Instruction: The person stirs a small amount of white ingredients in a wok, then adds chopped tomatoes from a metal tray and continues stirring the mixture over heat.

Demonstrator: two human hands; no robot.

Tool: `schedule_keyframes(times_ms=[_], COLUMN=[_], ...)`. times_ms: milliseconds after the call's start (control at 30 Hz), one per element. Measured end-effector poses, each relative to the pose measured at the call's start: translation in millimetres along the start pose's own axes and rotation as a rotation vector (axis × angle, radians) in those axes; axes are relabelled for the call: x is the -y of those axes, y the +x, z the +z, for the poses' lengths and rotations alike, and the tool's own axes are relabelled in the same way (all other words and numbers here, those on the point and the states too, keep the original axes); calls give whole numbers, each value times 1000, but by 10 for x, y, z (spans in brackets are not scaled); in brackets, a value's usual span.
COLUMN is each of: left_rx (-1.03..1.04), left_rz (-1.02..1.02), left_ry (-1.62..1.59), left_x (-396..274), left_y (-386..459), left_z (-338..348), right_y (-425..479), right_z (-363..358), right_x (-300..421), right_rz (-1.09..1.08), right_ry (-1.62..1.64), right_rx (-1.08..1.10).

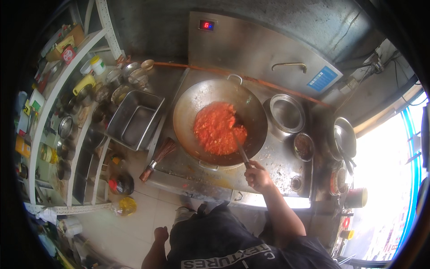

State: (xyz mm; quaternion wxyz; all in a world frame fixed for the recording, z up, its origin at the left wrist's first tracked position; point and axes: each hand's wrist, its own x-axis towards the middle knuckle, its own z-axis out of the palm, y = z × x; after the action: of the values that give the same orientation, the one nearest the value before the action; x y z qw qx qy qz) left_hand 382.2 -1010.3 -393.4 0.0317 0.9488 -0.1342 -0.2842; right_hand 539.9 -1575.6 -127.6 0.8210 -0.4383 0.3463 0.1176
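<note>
My right hand (257, 176) grips the handle of a long metal cooking utensil (242, 152). Its working end is sunk in a chunky red sauce (215, 126), so I cannot tell whether it is a ladle or a wok spatula. The sauce fills the bottom of a large metal wok (188, 97) with a loop handle at the far rim and another at the near rim. Low at my left side hangs my left hand (161, 234), its fingers curled in and no object visible in it, apart from the stove.
Left of the wok lie a bundled wok brush (158, 159) and a deep steel pan (136, 119). At right stand a steel pot (287, 112) and a small bowl of dark seasoning (303, 146). A faucet (289, 65) juts from the backsplash. Loaded shelving (50, 101) lines the left; bottles (122, 183) stand below.
</note>
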Motion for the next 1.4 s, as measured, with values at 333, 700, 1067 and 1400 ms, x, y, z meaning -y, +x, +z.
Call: schedule_keyframes(times_ms=[333,700,1067,1400], left_rx=[-81,-143,187,6], left_rz=[-42,61,-69,-63], left_ry=[-34,-58,25,-33], left_x=[196,39,97,135], left_y=[-92,236,-191,-201], left_z=[81,-218,41,22], right_y=[-1295,-184,77,475], right_z=[22,444,224,513], right_x=[502,160,99,219], right_rz=[-137,-165,-298,-382], right_ry=[-908,-1493,-1089,-509], right_rx=[47,-455,-191,-200])
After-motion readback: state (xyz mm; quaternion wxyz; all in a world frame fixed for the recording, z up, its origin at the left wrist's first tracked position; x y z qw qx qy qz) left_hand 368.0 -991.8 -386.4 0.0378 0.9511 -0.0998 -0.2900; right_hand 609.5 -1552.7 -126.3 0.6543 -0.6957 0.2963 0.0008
